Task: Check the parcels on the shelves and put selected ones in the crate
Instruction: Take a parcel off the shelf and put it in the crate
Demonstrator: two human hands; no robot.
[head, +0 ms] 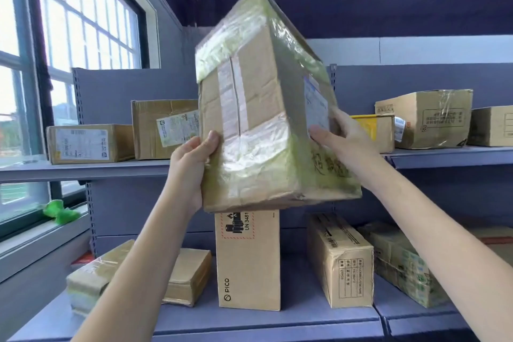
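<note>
A: The parcel (261,108) is up in front of us, held tilted in the air ahead of the upper shelf (83,171), clear of everything on it. Our left hand (188,172) grips its lower left edge, thumb curled onto the taped front face; our right hand (344,136) holds the right side, thumb lying over the shipping label (316,108).

B: How do we think it will handle?

A: It is a big cardboard box wrapped in glossy tape and film, so we judge the surface slippery. The card looks creased and dented near the seam, which suggests soft walls that give under pressure. We cannot tell its weight, though two hands on it hints at some bulk.

B: Where should we hold, then?

A: At the lower corners and edges, where the card is stiffest, with a palm under the bottom if we carry it away. Squeezing the mid-panels could crush them.

B: And the crate?

A: Not in view. Below us stands the PICO box (248,261) on the lower shelf (277,322), with other parcels beside it.
</note>
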